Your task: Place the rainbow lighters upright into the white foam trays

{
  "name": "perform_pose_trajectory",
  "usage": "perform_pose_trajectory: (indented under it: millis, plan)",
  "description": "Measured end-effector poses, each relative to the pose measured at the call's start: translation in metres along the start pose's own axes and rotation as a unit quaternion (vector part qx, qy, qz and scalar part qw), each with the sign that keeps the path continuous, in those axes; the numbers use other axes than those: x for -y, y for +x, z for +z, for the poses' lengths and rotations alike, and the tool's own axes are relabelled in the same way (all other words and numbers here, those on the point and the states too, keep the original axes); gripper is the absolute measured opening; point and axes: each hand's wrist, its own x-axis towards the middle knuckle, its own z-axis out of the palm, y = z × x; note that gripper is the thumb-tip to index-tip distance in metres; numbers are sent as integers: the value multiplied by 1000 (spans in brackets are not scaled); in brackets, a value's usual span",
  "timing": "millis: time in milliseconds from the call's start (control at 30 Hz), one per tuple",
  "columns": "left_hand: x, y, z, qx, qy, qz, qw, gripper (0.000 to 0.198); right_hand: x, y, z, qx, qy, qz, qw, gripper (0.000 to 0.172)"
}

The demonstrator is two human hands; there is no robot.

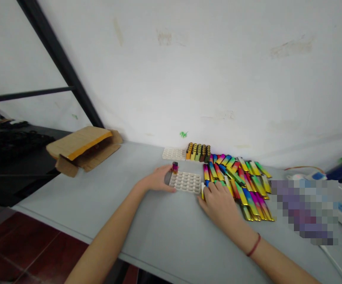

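L hand (pixel 158 179) spread at tray (pixel 185 182) — R hand (pixel 220 201) over shiny pcs (pixel 251 177), grip can't tell.

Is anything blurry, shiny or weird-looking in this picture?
In the head view: the dark heap at far left looks blurry; the colourful lighters glint, especially at their gold ends; the black post leans, maybe from the wide lens; blocky squares hide something at right; the light looks soft, shadows faint.

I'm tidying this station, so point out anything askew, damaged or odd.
Brownish scuffs and a green smudge mar the white wall. The slim, shiny multicoloured pieces lie at mixed angles, unlike the upright dark-topped pieces standing in rows.
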Motion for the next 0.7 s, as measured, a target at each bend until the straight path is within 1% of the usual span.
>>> perform_pose_trajectory:
  millis: [100, 200, 333, 433, 500, 567, 633, 700]
  plan:
    - [0, -1, -1, 8, 7, -2, 1000, 86, 10, -4, 5, 1, -6, 25, 1000, 18]
    - [-1, -2, -2, 11, 11, -9, 1000, 88, 17, -9, 4, 16, -8, 44, 999, 18]
    - [-5, -4, -4, 19, 9, -5, 1000, 84, 28, -17, -3, 60, -9, 72, 996, 25]
    - [-5, -4, -4, 13, -3, -3, 1000, 90, 32, -21, -10, 107, -2, 106, 989, 30]
    - [-4, -5, -4, 14, -8, -4, 1000, 97, 29, -23, -15, 150, 13, 109, 983, 29]
    - [-3, -5, -4, 22, 1, -10, 1000, 98, 20, -23, -20, 178, 40, 82, 980, 23]
    - [-3, -4, -4, 26, 17, -13, 999, 97, 6, -21, -26, 166, 87, 47, 981, 18]
    - [-5, -4, -3, 26, 25, -12, 999, 96, -9, -14, -30, 129, 174, 26, 976, 13]
